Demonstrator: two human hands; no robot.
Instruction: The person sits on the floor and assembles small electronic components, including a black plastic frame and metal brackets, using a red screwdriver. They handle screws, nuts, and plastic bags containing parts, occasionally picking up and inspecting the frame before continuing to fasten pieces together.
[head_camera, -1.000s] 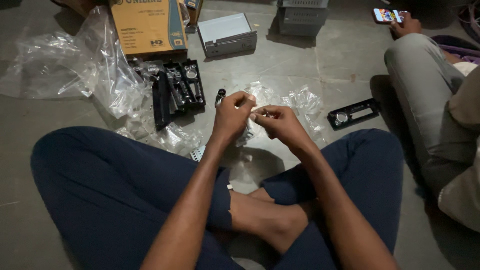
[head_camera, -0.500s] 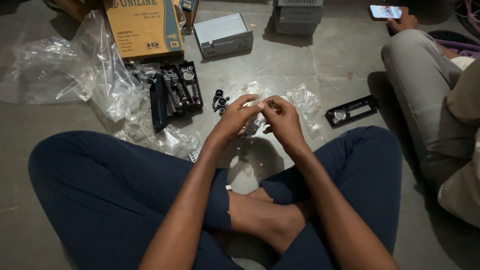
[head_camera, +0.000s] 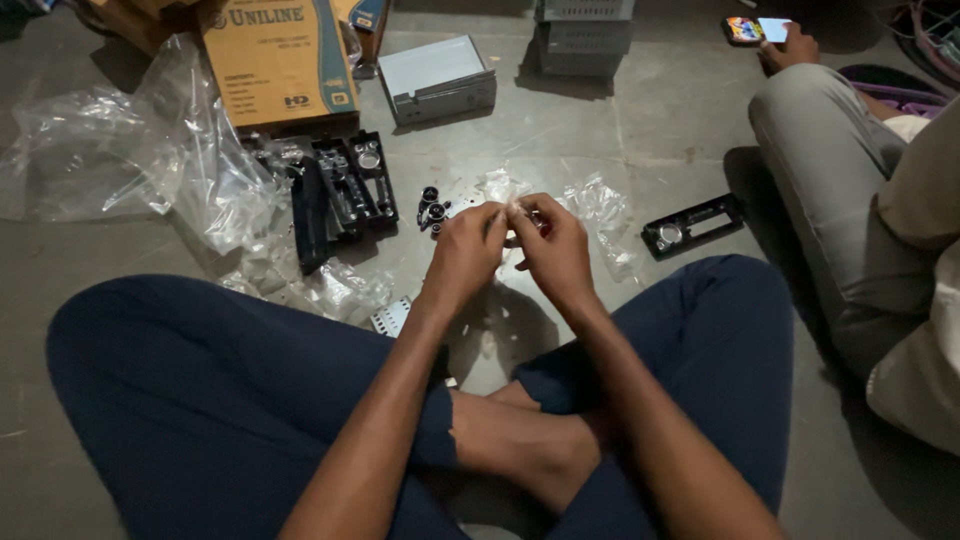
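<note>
I sit cross-legged on a grey floor. My left hand (head_camera: 465, 252) and my right hand (head_camera: 553, 248) meet above the floor, both pinching a small clear plastic bag (head_camera: 506, 208) between the fingertips. What the bag holds is hidden by my fingers. Just left of my hands lie a few small black knobs (head_camera: 432, 210). More crumpled clear bags (head_camera: 598, 205) lie right of my hands.
A black plastic faceplate stack (head_camera: 342, 192) lies at left beside clear plastic wrap (head_camera: 150, 150). A cardboard box (head_camera: 280, 62) and a grey metal chassis (head_camera: 438, 78) stand behind. Another black faceplate (head_camera: 692, 224) lies at right, near a seated person's leg (head_camera: 830, 180) and hand holding a phone (head_camera: 758, 30).
My hands have stayed together on the small bag, shifting slightly. The small black knobs are now uncovered on the floor to the left of them.
</note>
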